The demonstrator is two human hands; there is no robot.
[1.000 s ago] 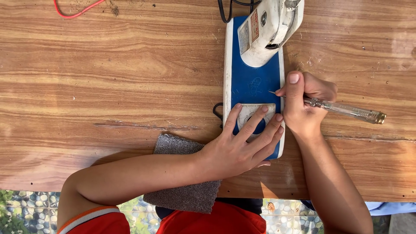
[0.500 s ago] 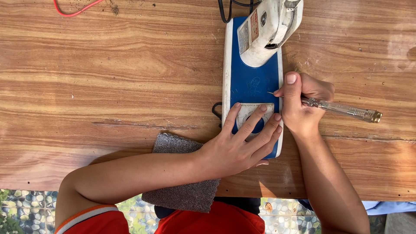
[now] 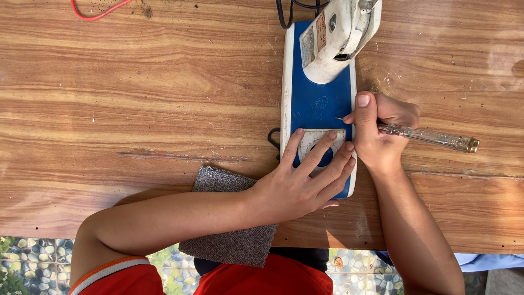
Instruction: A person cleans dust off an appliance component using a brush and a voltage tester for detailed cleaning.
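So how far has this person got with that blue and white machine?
Nothing looks taken apart yet: the metal plate sits flat on the sewing machine. In hand: the left hand presses on the plate while the right hand holds a clear-handled screwdriver, tip at the plate's edge. The rest remains.

We see a streaked wooden counter, a blue-and-white machine base lying on it near the far edge, a grey cloth draped over its near edge, a red wire at the far-left corner
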